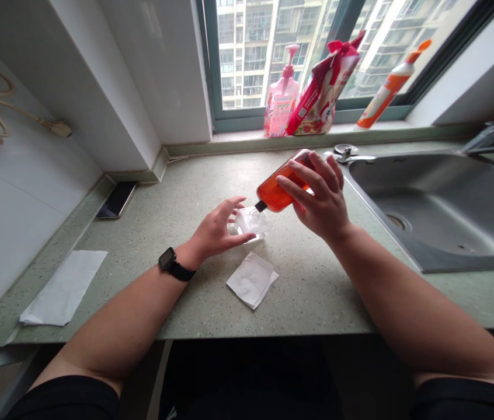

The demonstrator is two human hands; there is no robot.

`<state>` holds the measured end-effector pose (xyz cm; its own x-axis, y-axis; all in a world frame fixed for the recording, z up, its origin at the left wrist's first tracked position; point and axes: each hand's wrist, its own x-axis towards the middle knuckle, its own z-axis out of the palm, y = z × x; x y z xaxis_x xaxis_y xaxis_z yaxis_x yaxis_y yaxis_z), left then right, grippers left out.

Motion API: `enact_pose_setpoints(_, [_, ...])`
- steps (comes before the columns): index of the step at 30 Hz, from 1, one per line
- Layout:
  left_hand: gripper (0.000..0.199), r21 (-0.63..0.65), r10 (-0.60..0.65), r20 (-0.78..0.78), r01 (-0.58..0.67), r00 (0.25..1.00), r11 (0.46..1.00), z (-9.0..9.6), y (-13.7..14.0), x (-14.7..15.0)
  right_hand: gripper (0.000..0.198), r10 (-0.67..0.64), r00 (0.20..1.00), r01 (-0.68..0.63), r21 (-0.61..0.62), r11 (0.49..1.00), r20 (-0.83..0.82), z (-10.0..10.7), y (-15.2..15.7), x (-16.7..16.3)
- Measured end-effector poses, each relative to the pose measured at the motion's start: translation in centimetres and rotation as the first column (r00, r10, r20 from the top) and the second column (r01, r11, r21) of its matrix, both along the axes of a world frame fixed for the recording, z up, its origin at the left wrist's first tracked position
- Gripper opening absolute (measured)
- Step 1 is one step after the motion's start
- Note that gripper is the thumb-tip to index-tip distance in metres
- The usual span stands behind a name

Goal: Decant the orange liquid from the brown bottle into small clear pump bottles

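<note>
My right hand (320, 195) grips a see-through bottle (278, 191) of orange-red liquid. The bottle is tipped down to the left, its black neck (260, 206) over a small clear container (253, 221) on the counter. My left hand (219, 227), with a black watch at the wrist, curves around the container's left side, thumb along the near side and fingers behind. Whether liquid is flowing is too small to tell. Just in front of the container lies a folded white paper napkin (253, 280).
A steel sink (448, 216) is set into the speckled counter (317, 291) at right. On the windowsill stand a pink pump bottle (281, 105), a red bag (323, 93) and an orange-white bottle (387, 90). A phone (117, 200) and white paper sheets (65, 289) lie at left.
</note>
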<state>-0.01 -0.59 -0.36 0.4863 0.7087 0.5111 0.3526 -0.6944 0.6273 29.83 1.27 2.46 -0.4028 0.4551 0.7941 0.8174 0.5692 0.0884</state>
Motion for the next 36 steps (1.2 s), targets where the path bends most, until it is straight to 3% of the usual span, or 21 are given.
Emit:
enact_pose_setpoints(4, [0.083, 0.004, -0.002, 0.006, 0.002, 1.0, 1.0, 0.01, 0.01, 0.04, 0.082, 0.004, 1.0, -0.004, -0.007, 1.0, -0.004, 0.05, 0.01, -0.03])
enact_pose_setpoints(11, [0.084, 0.006, -0.006, 0.002, 0.006, 1.0, 1.0, -0.13, 0.12, 0.0, 0.083, 0.029, 0.999, -0.03, 0.087, 0.996, 0.02, 0.14, 0.05, -0.05])
enact_pose_setpoints(36, [0.083, 0.009, 0.0, -0.005, 0.0, 1.0, 1.0, 0.08, -0.04, -0.04, 0.074, 0.024, 1.0, -0.026, -0.106, 0.994, -0.019, 0.68, -0.48, -0.15])
